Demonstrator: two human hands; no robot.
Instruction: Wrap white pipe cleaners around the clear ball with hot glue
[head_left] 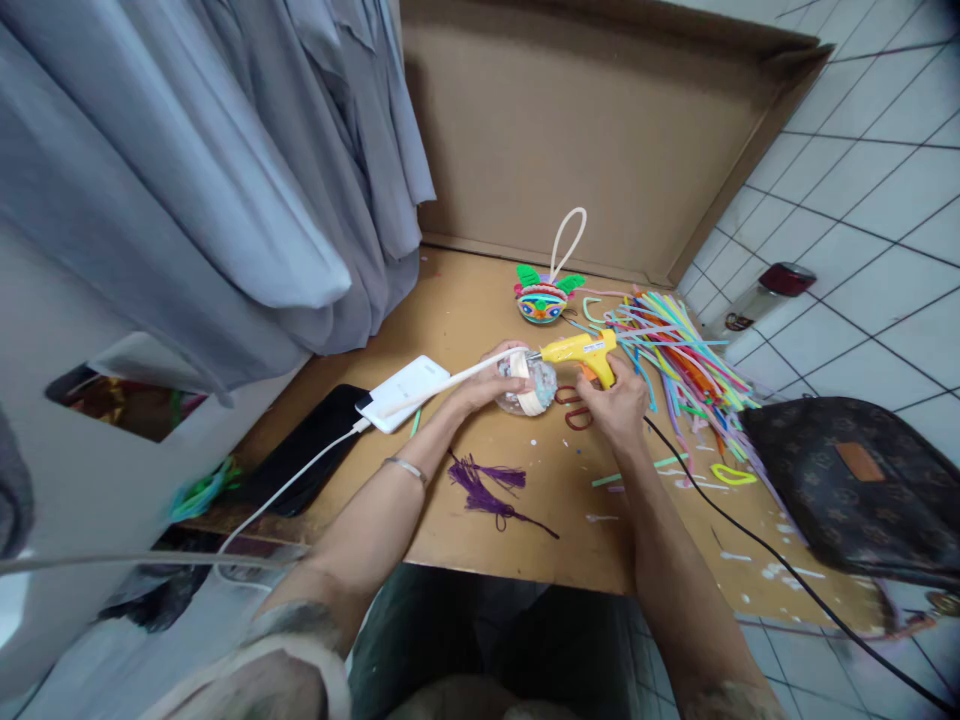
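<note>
A white label sits on the side of the yellow glue gun, but its print is too small to read. The white power bank carries faint markings near one end, also unreadable. A brown bag at the right has a repeating pale pattern and a tan patch with no legible lettering. The clear bottle with a dark red lid, by the tiled wall, bears a small dark label that cannot be made out.

The left hand is curled around a clear ball, thumb across its front and fingers behind. The ball is over the middle of the table, with a white band around it. A long white strip runs from the top of the ball leftward, passing over the power bank. The right hand is closed around the glue gun's handle, a finger by the orange trigger. The nozzle points left at the ball, close to the strip's end; whether it touches cannot be told. The two hands are apart, with the gun bridging them.

Scissors with red handles lie between the hands. Purple tassels lie nearer the person, a colourful animal-face ornament stands behind the ball, and coloured pipe cleaners are heaped to the right.
</note>
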